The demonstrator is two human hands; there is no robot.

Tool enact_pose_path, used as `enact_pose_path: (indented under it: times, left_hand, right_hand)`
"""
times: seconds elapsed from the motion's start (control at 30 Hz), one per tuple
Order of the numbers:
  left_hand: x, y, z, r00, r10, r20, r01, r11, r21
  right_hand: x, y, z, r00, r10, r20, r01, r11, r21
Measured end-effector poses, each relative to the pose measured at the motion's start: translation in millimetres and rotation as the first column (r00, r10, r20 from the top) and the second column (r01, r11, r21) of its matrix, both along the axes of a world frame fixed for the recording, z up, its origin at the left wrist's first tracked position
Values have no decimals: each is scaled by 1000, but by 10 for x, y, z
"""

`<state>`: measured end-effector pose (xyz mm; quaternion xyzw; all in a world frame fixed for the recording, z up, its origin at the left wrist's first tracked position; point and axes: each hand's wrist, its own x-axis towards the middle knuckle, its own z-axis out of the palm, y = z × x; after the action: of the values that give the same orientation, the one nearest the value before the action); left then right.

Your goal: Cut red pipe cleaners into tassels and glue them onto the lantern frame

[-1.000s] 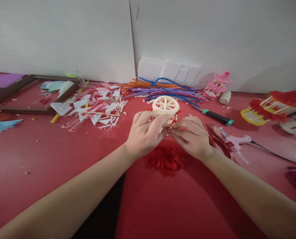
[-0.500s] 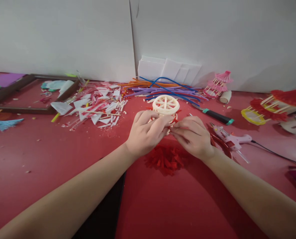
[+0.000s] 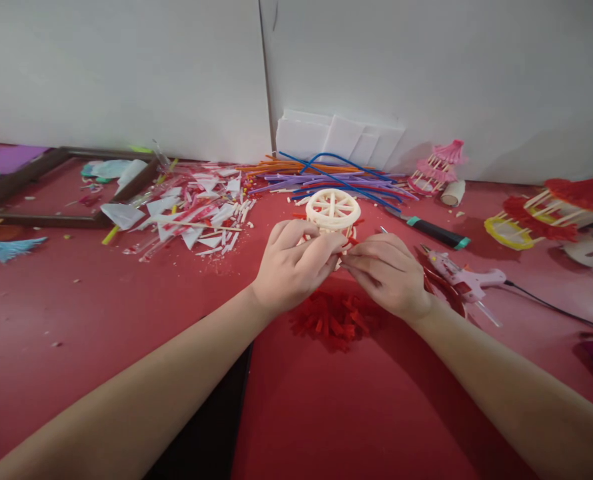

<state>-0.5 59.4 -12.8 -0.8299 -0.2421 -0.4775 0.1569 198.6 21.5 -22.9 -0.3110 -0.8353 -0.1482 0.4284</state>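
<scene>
"Red counter (image 3: 296, 413), pale wall (image 3: 126, 80) behind — where's the wheel-topped frame (image 3: 333, 209)?"

"Mid-counter, partly behind L hand (image 3: 294, 267) & R hand (image 3: 389, 273) — each grip pinched on a small red bit (image 3: 343, 255), red strips (image 3: 334, 321) nearer cam!"

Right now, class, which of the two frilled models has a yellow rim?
The red-frilled model at far right; the pink-frilled model shows no yellow.

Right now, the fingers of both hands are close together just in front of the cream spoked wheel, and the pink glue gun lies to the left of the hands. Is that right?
Not quite: the head view shows the pink glue gun to the right of the left hand and right hand, whose fingers are close together just in front of the cream spoked wheel.
</scene>
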Motion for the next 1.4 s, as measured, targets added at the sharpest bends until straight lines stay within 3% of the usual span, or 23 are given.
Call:
enact_pose_path:
  times: [1.4]
  left_hand:
    - [-9, 16, -15, 1000, -11, -8, 11, 1000, 21]
  right_hand:
    - [-3, 8, 9, 1000, 3, -27, -4, 999, -39]
